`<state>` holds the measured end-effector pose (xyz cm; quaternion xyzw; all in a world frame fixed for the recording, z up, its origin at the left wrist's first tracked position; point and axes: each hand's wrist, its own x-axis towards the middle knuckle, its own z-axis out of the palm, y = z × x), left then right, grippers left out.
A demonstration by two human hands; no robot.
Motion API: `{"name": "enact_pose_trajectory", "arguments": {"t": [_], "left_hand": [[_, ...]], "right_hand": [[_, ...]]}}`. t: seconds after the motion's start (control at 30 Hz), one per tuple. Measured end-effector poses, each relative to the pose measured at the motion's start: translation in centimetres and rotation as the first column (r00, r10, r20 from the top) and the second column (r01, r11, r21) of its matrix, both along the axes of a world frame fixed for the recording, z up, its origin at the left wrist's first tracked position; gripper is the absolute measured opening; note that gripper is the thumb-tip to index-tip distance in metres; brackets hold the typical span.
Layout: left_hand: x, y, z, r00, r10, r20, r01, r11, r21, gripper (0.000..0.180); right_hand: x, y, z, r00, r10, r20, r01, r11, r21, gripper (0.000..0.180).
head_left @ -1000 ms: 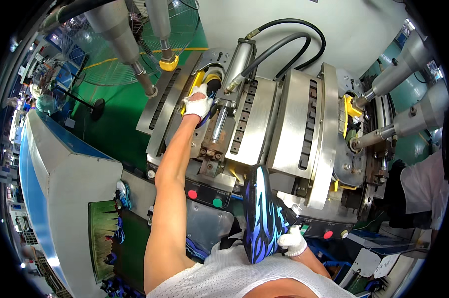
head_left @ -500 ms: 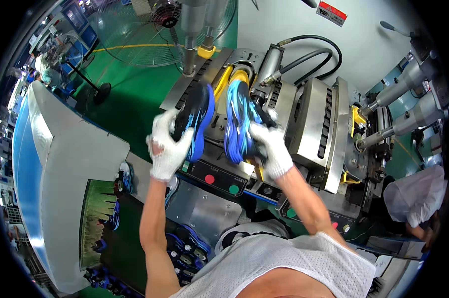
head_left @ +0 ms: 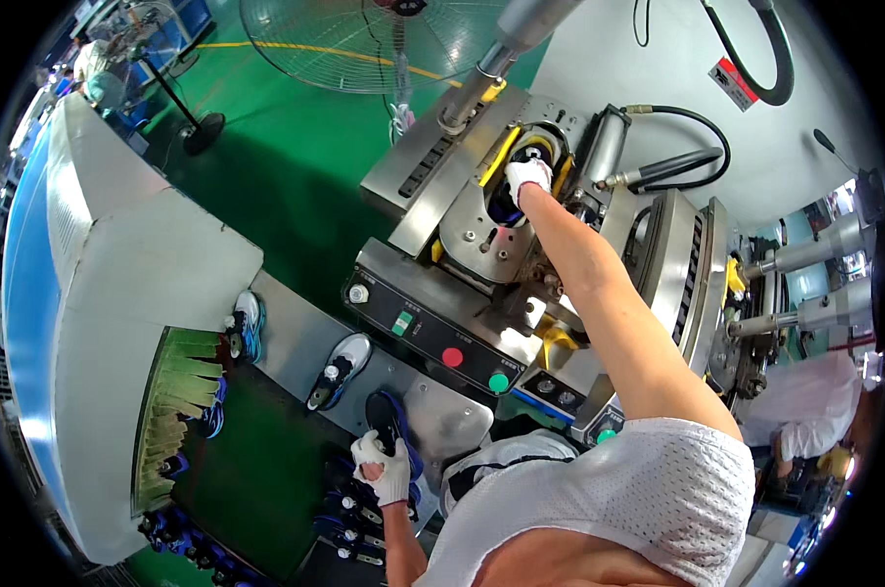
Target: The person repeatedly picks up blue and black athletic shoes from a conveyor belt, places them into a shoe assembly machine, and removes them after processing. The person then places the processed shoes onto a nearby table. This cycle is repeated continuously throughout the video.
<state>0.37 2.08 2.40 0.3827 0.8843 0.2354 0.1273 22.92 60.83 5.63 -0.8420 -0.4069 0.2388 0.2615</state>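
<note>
My right arm reaches forward into a metal pressing machine. There my gloved right hand grips a dark sports shoe that sits in the machine's oval opening between yellow pads. Part of that shoe is hidden under the glove. Close to my body, on the left, my gloved left hand is closed round the heel end of a dark shoe with a blue sole, at the metal shelf's edge. A grey-white shoe lies on the shelf just beyond it.
Red and green buttons line the control panel. More shoes lie below my left hand. A brush-fringed opening is at the left, with a blue-and-white shoe beside it. A large fan stands beyond; another person is at the right.
Both hands held blue-soled shoes up before the machine. My left hand has dropped back to the shelf, while my right has moved forward into the machine. The view has shifted.
</note>
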Motion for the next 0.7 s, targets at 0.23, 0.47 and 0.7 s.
{"name": "enact_pose_trajectory", "arguments": {"t": [0.23, 0.47, 0.7], "left_hand": [[5.7, -3.7, -4.6, 0.988, 0.154, 0.007, -0.154, 0.988, 0.006, 0.054], [7.6, -4.5, -6.8, 0.938, 0.342, 0.051, -0.343, 0.939, 0.012, 0.057], [10.1, -3.9, -9.1, 0.917, 0.291, 0.272, -0.342, 0.925, 0.166, 0.06]], "right_hand": [[-3.3, -2.4, 4.0, 0.99, -0.091, -0.104, 0.095, 0.995, 0.028, 0.028], [-2.4, 1.1, 1.0, 0.522, 0.551, 0.651, -0.468, 0.823, -0.322, 0.035], [3.7, -2.1, 7.4, 0.815, 0.577, -0.057, -0.548, 0.798, 0.251, 0.057]]}}
